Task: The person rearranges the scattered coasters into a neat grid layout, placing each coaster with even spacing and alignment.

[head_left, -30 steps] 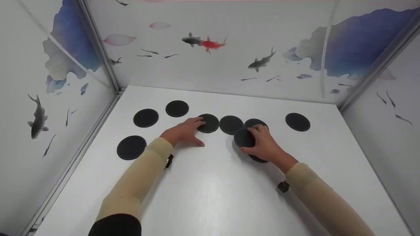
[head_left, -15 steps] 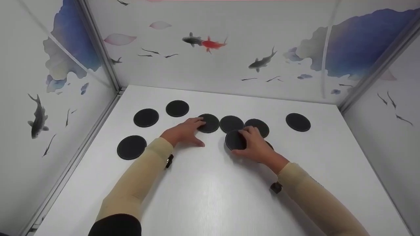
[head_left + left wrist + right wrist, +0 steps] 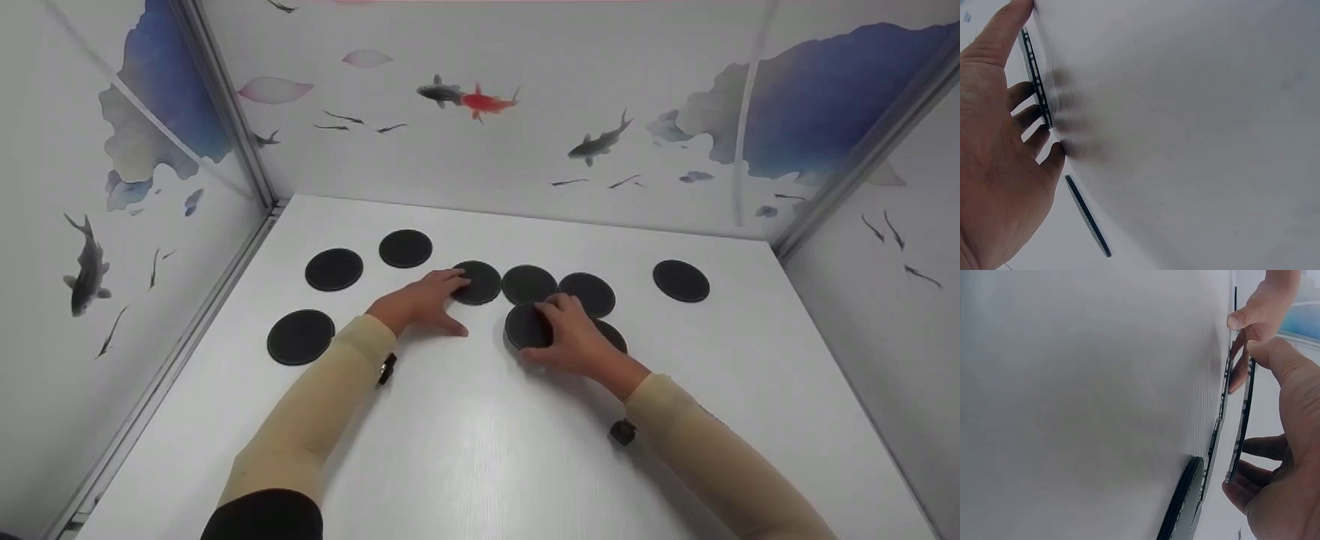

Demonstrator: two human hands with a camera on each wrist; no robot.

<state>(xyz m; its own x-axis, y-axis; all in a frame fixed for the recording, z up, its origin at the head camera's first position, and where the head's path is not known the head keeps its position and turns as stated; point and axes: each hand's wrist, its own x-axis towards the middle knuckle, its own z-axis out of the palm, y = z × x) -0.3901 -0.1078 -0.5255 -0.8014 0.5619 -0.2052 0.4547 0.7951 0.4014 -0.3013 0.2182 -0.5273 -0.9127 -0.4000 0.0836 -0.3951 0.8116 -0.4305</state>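
Pinched by its edge between the thumb and fingers of my right hand [image 3: 574, 341] is a round black coaster [image 3: 525, 327]. In the right wrist view this held coaster [image 3: 1243, 417] stands apart from the tabletop. My left hand [image 3: 420, 301] rests its fingertips on another black coaster [image 3: 481, 283], thumb spread to the side. That one forms the left end of a row with a middle coaster [image 3: 529, 285] and a right coaster [image 3: 588, 294]. Partly hidden behind my right hand lies one more coaster [image 3: 612, 335], just in front of the row's right end.
Loose coasters lie on the white table [image 3: 465, 450]: a back-left coaster [image 3: 406, 248], a left coaster [image 3: 334, 270], a front-left coaster [image 3: 301, 337] beside my left forearm, and a far-right coaster [image 3: 681, 280]. Printed panels wall the table at the back [image 3: 480, 165] and sides.
My right hand has carried its coaster leftward and slightly nearer to me, uncovering more of the row's right coaster. My left hand has stayed in place.
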